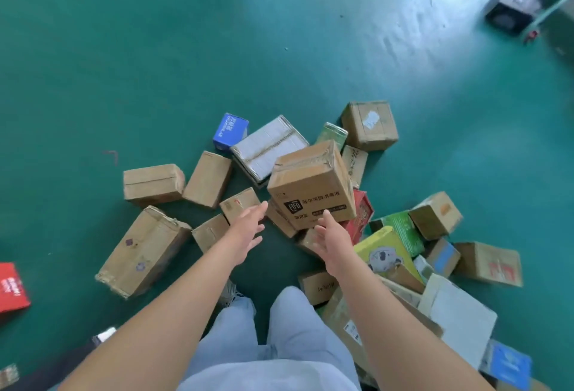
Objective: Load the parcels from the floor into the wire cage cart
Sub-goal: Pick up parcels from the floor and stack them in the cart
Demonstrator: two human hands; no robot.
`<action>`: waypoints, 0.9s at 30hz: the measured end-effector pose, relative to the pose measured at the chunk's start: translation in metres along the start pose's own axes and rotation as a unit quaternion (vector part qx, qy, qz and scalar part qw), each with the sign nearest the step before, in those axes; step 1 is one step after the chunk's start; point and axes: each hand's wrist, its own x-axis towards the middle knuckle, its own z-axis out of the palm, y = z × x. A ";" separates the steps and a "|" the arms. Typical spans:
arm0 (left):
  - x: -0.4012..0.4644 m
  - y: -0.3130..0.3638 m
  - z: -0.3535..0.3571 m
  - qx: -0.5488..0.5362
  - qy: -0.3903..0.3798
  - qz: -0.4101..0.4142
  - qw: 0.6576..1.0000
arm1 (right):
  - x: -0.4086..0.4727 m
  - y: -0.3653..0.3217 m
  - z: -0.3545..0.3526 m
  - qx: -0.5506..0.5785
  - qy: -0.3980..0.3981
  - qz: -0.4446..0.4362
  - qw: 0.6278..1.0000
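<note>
Both hands reach out with fingers spread, left hand [248, 229] and right hand [330, 243] gripping nothing. The printed carton [310, 185] sits atop the pile at twelve o'clock; best clasp its opposite sides squarely.

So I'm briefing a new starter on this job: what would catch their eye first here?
Probably the printed brown carton at centre, perched tilted on the heap of parcels, with both hands, left and right, open and reaching toward it. Next, the bright yellow box to its right, and the blue box on the green floor behind the pile.
</note>
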 end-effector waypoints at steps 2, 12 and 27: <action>0.024 0.008 0.003 0.009 -0.007 -0.019 1.000 | 0.017 -0.006 -0.001 0.006 0.014 0.010 1.000; 0.186 0.013 0.029 -0.055 0.021 -0.126 0.990 | 0.177 -0.057 -0.011 -0.096 0.067 0.024 0.993; 0.455 -0.040 0.056 -0.017 0.129 -0.169 0.977 | 0.449 -0.083 0.016 -0.290 0.159 0.008 0.944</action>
